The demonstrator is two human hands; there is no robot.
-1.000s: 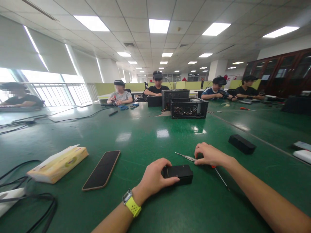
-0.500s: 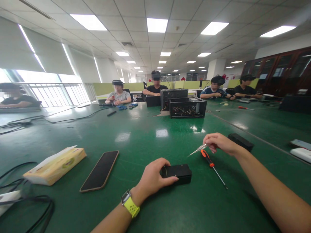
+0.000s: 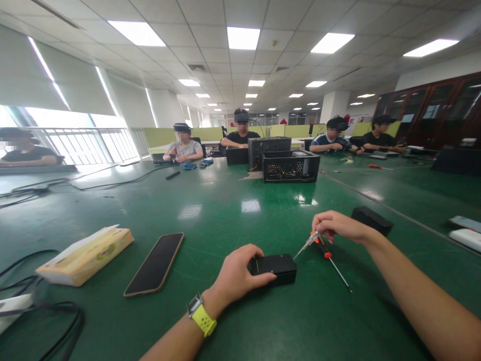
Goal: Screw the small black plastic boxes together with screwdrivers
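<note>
My left hand [image 3: 240, 271] grips a small black box [image 3: 276, 268] by its left end, thumb along the near side and fingers on the far side. The box lies on the green table. In my right hand [image 3: 334, 225] is a thin screwdriver with a clear handle [image 3: 311, 239], its shaft slanting down to the left. The tip is at the box's right end; I cannot tell whether it touches. Partly behind the clear handle, an orange-and-black screwdriver [image 3: 327, 254] lies on the table, its shaft pointing toward me.
On the left lie a phone [image 3: 156, 264], a tissue pack [image 3: 86, 254] and black cables [image 3: 63, 313]. Another black box [image 3: 371, 219] rests beyond my right wrist. Open computer cases [image 3: 289, 168] stand further back. Several people sit around the table's far side.
My right hand has come down slightly and to the left, bringing the clear screwdriver's tip to the black box. My left hand and the box have stayed put.
</note>
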